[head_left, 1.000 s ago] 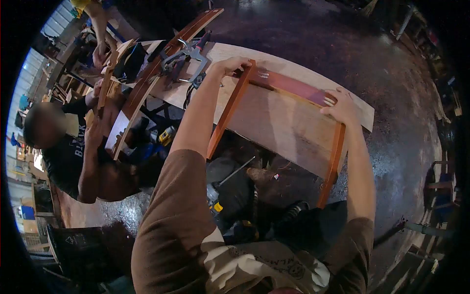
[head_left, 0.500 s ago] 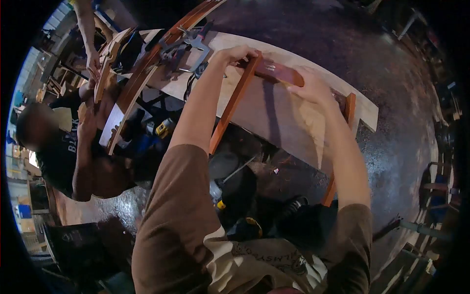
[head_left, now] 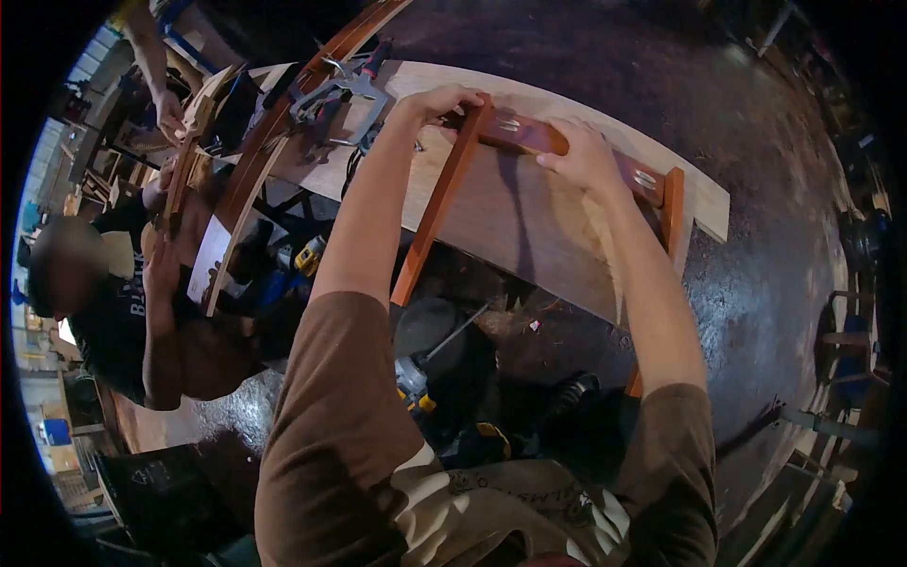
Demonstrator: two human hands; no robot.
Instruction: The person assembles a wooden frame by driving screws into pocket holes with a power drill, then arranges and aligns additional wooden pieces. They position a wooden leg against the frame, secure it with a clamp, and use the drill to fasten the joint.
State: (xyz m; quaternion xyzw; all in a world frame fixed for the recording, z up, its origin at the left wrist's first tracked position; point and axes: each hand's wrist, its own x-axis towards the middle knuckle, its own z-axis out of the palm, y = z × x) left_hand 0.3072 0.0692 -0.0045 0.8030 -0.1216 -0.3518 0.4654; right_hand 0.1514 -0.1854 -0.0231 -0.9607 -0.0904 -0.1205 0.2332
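Observation:
A reddish-brown wooden frame rests over a pale plywood sheet [head_left: 529,236]. It has a crosspiece board [head_left: 524,138] with paired oval pocket holes near each end, a left leg [head_left: 439,208] and a right leg [head_left: 673,213]. My left hand [head_left: 446,100] is closed around the far end of the left leg, where it meets the crosspiece; part of its grip is hidden. Over the middle of the crosspiece lies my right hand [head_left: 584,159], fingers on the far side and thumb on the near side. My right forearm covers some of the right leg.
A metal clamp [head_left: 368,94] lies left of my left hand, beside a long curved wooden piece [head_left: 260,156]. A drill [head_left: 412,383] is below my left arm, and a yellow tool [head_left: 310,255] sits farther left. A co-worker [head_left: 123,312] at left handles a wooden piece [head_left: 189,165].
My right hand has shifted left along the crosspiece, uncovering the pocket holes near the right leg. The left hand keeps its place on the left leg. The view has shifted slightly.

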